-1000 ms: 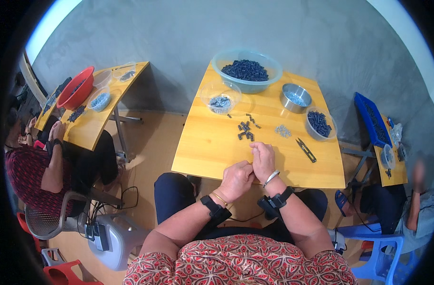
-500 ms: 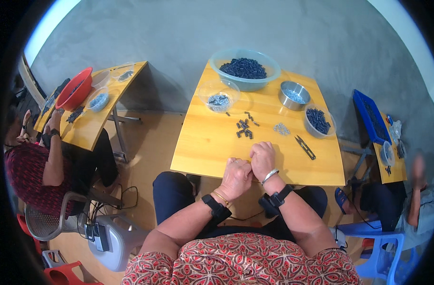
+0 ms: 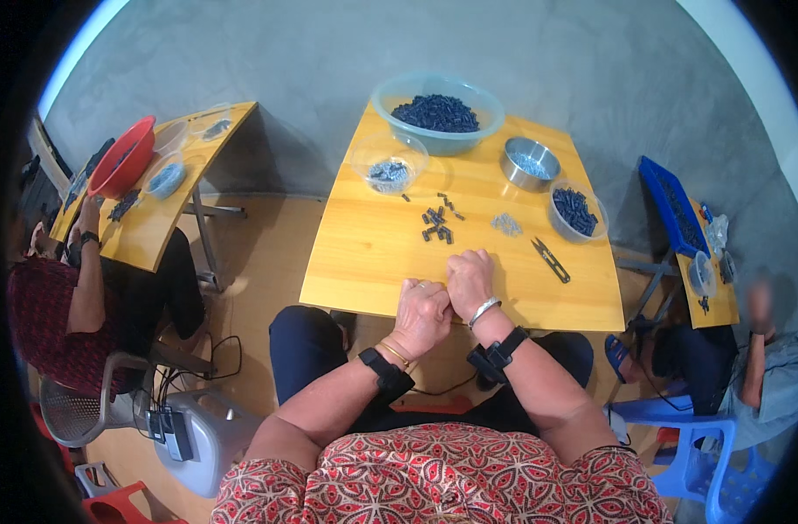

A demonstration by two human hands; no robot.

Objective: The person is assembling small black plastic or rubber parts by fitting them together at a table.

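My left hand (image 3: 421,316) and my right hand (image 3: 471,281) meet at the table's front edge, both with fingers curled closed. Whatever they hold is too small or hidden to make out. Ahead of them lies a loose group of short dark cylindrical pieces (image 3: 436,225). To its right is a small pile of tiny clear pieces (image 3: 506,224). Black thread snips (image 3: 551,260) rest right of my right hand. Behind stand a clear bowl (image 3: 364,163) of small pale and dark pieces, a steel bowl (image 3: 539,178) of pale bits, and a clear tub (image 3: 601,220) of dark pieces.
A large translucent basin (image 3: 491,122) heaped with dark pieces stands at the back of the yellow table (image 3: 347,271). At the left, a person (image 3: 58,314) sits at another table with a red basin (image 3: 124,162). At the right, another person sits by a blue tray (image 3: 656,196).
The whole view has shifted slightly, so the table sits a little up and left. My hands stay together, closed, at the table edge.
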